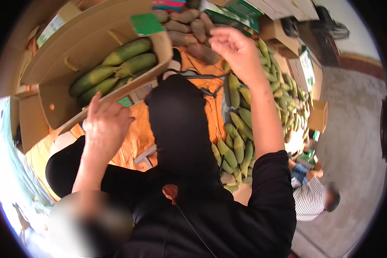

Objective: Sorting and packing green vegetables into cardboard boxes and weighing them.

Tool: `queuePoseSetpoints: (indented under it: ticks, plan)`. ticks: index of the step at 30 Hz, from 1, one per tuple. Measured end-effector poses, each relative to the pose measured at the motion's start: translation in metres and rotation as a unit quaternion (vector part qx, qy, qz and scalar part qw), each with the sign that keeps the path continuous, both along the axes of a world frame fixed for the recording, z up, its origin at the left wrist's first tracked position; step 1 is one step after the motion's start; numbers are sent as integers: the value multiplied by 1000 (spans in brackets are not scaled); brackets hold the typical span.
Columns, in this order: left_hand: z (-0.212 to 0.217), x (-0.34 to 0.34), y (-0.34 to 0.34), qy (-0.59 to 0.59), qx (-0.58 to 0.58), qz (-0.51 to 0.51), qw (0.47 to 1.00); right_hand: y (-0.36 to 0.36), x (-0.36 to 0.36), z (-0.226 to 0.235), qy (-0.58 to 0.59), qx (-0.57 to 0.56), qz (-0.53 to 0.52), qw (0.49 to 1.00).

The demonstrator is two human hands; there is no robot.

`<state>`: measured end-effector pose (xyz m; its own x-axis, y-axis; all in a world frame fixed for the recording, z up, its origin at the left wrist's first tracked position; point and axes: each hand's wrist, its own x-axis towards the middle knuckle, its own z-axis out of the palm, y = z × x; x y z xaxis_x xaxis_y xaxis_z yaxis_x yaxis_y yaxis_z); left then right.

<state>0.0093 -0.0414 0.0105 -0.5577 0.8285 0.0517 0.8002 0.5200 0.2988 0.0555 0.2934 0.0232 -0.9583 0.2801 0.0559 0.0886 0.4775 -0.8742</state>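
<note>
Orange sheeting (133, 139) covers the ground under the work, and past it, on the right, lies bare grey concrete floor (352, 116). Several long green vegetables (129, 51) lie side by side in a long cardboard box (88, 51), at the upper left, its inside facing up; a bright green patch (146, 24) marks one corner.

Just beside the box's near wall is the left hand (106, 124), back upward, its fingers parted and slightly bent; whether a fingertip touches the cardboard I cannot tell. Well apart from it, the right hand (233, 48) is raised, fingers loosely curled with gaps between them, near some brownish-purple root vegetables (198, 30) at the top.

Between the two forearms rises a knee in black cloth (176, 112). Near the lower middle, a small light-grey object (146, 155) rests on the sheeting. Along the right arm spreads a large heap of green vegetables (238, 148), with more cardboard cartons (318, 116) beyond it. Farther out, at the lower right, is another person in a striped top (309, 201).
</note>
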Motion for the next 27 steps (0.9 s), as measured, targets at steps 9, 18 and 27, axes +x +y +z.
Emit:
queuePoseSetpoints:
  ticks: [9, 18, 27]
  plan:
    - [10, -4, 10, 27, 38, 2, 999, 63, 260, -175, -332, 210, -135, 910]
    - [5, -5, 14, 50, 48, -7, 998, 43, 423, -237, -547, 54, -252, 797]
    - [11, -18, 11, 72, 123, 47, 989, 51, 436, -258, -528, 176, -376, 741]
